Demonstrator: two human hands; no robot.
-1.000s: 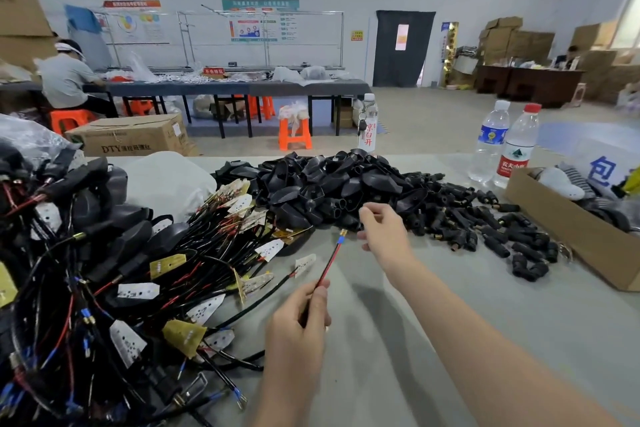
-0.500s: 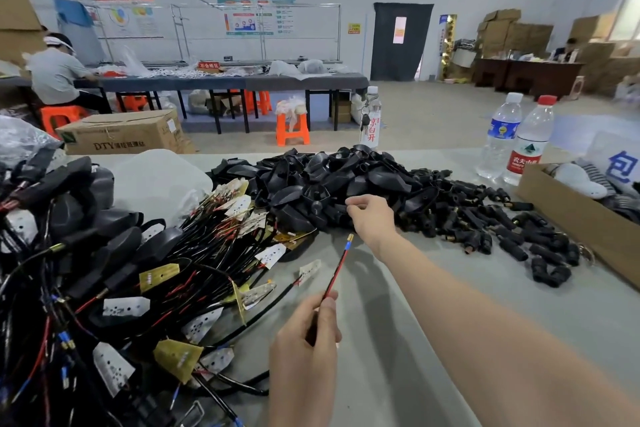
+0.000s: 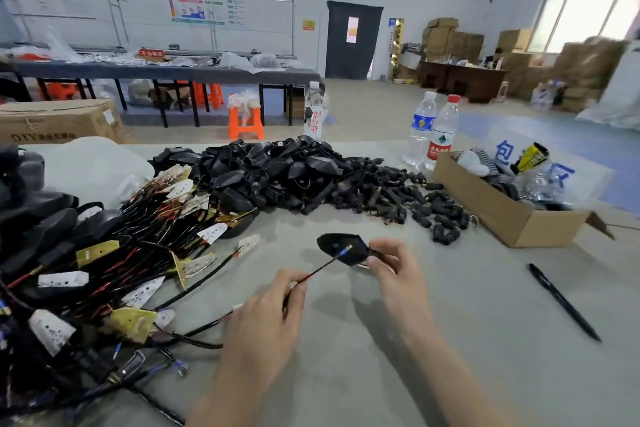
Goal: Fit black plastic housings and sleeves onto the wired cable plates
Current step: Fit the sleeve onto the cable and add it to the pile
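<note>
the left grip (image 3: 266, 315) pinches a thin red-and-black wire (image 3: 318, 269) between thumb and fingertips, low over the grey tabletop (image 3: 346, 374). the wire rises slantwise to the right and ends in a small blue-collared terminal (image 3: 344, 252). the right grip (image 3: 394, 270) is clenched on one black housing (image 3: 337, 246), pinching it at its narrow right end so that the wider, hollow side faces the camera. the terminal lies across the face of that housing (whether it touches the plastic or just hovers in front of it, i cannot tell).

both are held above the tabletop, near the front middle. behind them lies a big heap of black housings (image 3: 277, 170), and to its right a looser spread of short black sleeves (image 3: 408, 198). on the left, a tangle of wired cable plates (image 3: 121, 253), white and yellowish tags among black and red leads, reaches almost to the left grip. an open cardboard box (image 3: 491, 204) stands at the right beside the sleeves, with two water bottles (image 3: 433, 130) just behind its far corner. a black pen (image 3: 564, 302) lies on the tabletop well apart from the right grip.
</note>
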